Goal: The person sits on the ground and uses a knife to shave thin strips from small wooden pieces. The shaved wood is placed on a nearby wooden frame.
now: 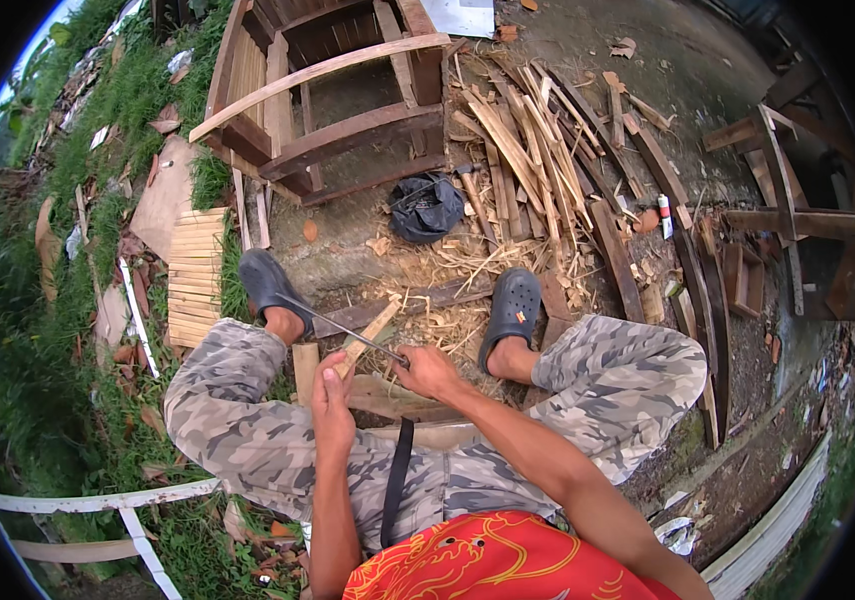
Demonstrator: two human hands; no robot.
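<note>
Shaving seems the step in hand: between the trousered legs (612, 380), a wooden strip (379, 324) is clamped in the left hand (333, 396); the right hand (429, 373) is closed round a thin-bladed tool (330, 321) laid across it. Another stroke would need a shallow, steady angle.

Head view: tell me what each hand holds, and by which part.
Left hand: the wood strip, by its near end. Right hand: the long thin blade, by its handle end.
</note>
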